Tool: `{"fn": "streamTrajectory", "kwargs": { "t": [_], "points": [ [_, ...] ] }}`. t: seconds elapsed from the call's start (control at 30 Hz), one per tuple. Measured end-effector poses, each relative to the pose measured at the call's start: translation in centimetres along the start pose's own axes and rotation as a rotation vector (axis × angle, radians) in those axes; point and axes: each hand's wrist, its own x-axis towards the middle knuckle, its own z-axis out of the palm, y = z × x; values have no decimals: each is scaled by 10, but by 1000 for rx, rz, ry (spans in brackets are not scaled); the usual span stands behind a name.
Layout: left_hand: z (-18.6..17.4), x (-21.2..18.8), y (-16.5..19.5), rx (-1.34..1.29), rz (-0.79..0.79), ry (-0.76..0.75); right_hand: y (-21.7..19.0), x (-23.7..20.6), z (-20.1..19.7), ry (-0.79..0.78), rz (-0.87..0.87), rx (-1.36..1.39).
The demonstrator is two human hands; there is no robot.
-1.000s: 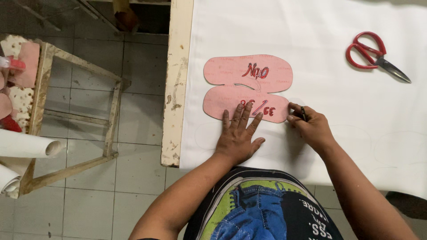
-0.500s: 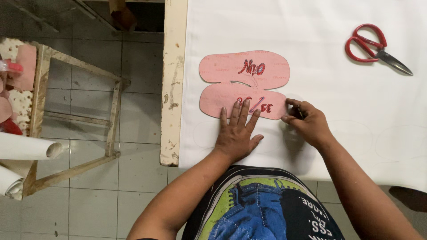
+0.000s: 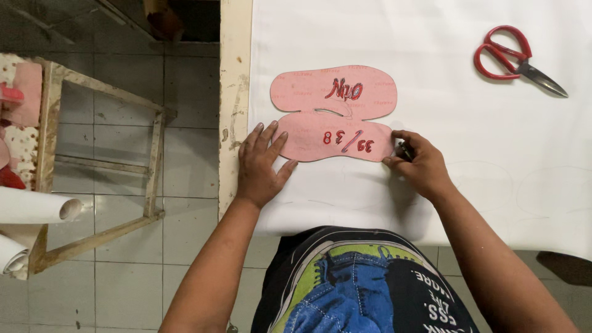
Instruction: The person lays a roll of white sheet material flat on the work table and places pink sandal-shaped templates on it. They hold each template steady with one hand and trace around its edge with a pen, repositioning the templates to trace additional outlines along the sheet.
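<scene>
A pink sole-shaped template (image 3: 336, 114) with red markings lies flat on a sheet of white material (image 3: 431, 185) that covers the table. My left hand (image 3: 260, 165) lies spread at the template's left end, its fingertips pressing on the lower left edge. My right hand (image 3: 419, 165) holds a small dark pen (image 3: 404, 150) with its tip against the template's lower right edge. Faint traced outlines show on the white sheet to the right.
Red-handled scissors (image 3: 515, 58) lie on the sheet at the far right. The table's worn cream edge (image 3: 233, 92) runs down the left. Beside it on the tiled floor stands a wooden frame (image 3: 98, 179), with white rolls (image 3: 37, 206) at the far left.
My left hand has slid from the middle of the template's lower edge to its left end. My right hand with the pen stays at the lower right edge.
</scene>
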Motion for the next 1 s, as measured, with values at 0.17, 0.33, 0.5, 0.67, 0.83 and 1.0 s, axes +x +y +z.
{"fn": "streamTrajectory", "kwargs": {
  "t": [0.17, 0.33, 0.5, 0.67, 0.83, 1.0],
  "points": [
    [2, 2, -2, -58, -36, 20, 3, 1, 0, -6, -13, 9],
    [2, 3, -3, -82, -67, 20, 9, 3, 1, -5, -50, 61],
    [0, 2, -4, -83, -51, 18, 17, 5, 3, 6, -53, 9],
    [17, 6, 16, 183, 165, -72, 10, 7, 2, 36, -247, -82],
    [56, 12, 86, 98, 238, -240, -44, 18, 5, 119, -488, -273],
    [57, 10, 109, 135, 303, -76, -115, 15, 36, -60, -662, -232]
  ]
}}
